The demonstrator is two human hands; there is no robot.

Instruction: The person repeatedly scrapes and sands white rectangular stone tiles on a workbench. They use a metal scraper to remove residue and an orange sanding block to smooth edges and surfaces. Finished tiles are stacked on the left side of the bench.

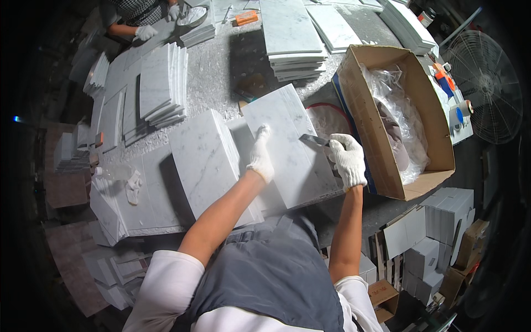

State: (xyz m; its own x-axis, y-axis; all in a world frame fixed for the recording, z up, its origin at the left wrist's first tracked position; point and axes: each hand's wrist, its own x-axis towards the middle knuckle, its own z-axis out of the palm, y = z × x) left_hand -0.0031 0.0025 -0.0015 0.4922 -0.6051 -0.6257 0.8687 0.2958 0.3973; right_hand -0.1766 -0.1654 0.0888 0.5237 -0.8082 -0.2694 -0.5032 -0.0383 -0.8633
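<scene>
Lying flat on the grey workbench (215,72), a white marble tile (290,149) is steadied by the flattened, open left hand (260,157), so the scraper blade (314,140), gripped in the closed right hand (347,160), can be pressed against its surface.

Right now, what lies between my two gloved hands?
In the head view, only the bare face of the white marble tile lies between the left hand and right hand, which holds a dark scraper blade.

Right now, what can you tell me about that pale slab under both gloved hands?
The marble tile is a white rectangular slab with faint grey veins, lying flat and angled on the workbench. The left hand presses on its middle. The right hand holds a dark flat blade against its right edge.
</scene>
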